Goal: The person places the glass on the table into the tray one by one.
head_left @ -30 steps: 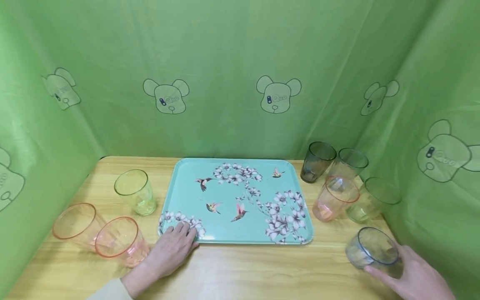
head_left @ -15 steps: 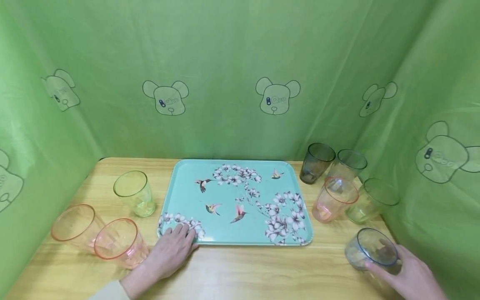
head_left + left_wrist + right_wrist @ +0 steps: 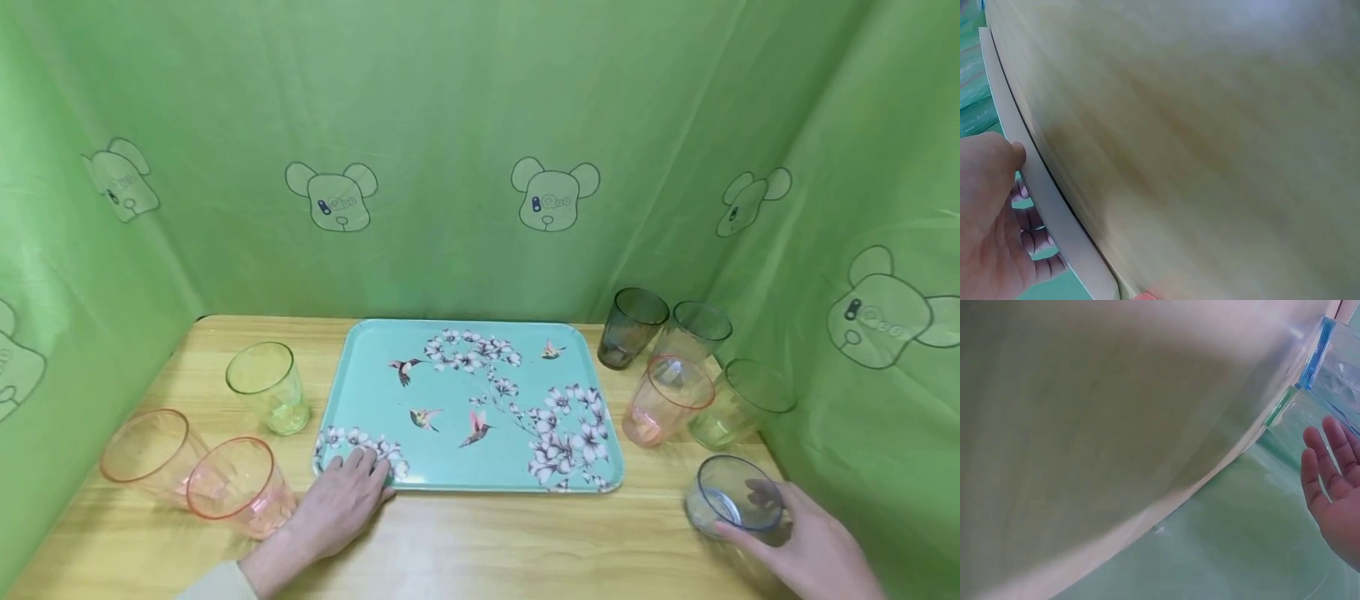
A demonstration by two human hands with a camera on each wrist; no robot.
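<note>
Right side, change first. The blue glass [image 3: 716, 508] has shifted slightly toward the tray [image 3: 367, 383] over the last 1 s, the right hand [image 3: 813, 533] moving with it. Its rim sits further left and looks less tilted toward the hand; the base shows more plainly through the mouth. The right hand is clamped round the glass, thumb on the near side, fingers behind. Cannot tell whether the base touches the table [image 3: 525, 542]. I judge that the grip is secure and the glass is under control.

Glass position: near right part of the table, apart from the tray, in front of a pink glass [image 3: 648, 421] and a green glass [image 3: 720, 425]. Behind those, a dark glass [image 3: 628, 333] and a grey glass [image 3: 693, 329].

Left hand [image 3: 345, 504]: no clear change. It grips the tray's near left corner, fingers over the rim, thumb against the outer edge; probably a steadying hold. Beyond it on the left, 3 upright glasses [image 3: 281, 400], 1 green and 2 pink, unchanged. Tray unmoved; work is on the right.
</note>
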